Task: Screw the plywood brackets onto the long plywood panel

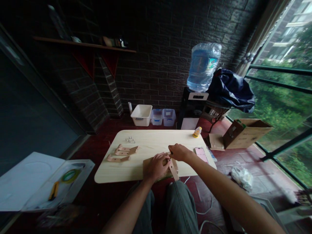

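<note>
My left hand (158, 166) is closed on a light wooden piece (173, 170) at the table's near edge, over a brown cardboard piece (146, 167). Just to its right, my right hand (179, 152) is wrapped round a small tool, mostly hidden by the fingers, with its end close to my left fingertips. On the left of the pale table (104, 172) lie several wooden pieces with holes (126, 150). Behind them several small screws (130, 140) stand in a group.
A phone (201, 154) lies at the table's right side, and a yellow-capped bottle (197, 132) stands at the back right corner. Beyond the table are plastic bins (141, 116) and a water dispenser (191, 109). An open white case (60, 185) is at the left.
</note>
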A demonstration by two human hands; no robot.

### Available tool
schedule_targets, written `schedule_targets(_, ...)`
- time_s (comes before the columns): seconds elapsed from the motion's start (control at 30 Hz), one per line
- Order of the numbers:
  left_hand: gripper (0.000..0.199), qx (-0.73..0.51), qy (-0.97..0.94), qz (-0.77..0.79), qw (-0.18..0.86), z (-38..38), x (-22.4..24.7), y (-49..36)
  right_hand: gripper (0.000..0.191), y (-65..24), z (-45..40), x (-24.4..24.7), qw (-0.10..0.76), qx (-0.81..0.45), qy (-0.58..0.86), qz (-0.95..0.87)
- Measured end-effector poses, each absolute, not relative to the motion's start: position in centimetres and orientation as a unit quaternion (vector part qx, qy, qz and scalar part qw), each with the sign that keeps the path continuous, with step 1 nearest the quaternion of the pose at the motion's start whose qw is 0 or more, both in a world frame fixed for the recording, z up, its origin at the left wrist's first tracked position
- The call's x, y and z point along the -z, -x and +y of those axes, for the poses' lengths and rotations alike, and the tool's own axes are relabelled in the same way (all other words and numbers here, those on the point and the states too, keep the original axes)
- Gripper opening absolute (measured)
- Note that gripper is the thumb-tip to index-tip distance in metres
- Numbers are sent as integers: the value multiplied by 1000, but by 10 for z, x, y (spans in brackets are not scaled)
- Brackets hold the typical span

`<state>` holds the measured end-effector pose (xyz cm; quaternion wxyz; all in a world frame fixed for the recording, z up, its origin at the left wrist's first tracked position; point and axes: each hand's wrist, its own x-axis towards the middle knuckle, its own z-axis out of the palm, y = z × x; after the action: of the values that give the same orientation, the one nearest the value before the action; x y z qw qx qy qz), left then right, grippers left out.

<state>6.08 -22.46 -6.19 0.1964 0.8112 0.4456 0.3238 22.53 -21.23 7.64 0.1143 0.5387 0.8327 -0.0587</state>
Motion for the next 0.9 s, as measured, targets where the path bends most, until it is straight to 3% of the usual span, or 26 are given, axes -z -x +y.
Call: schedule_targets(0.9,12,-308,-807,466,191,-217,69,-60,30,-232,-218,-67,113,59,-524,842)
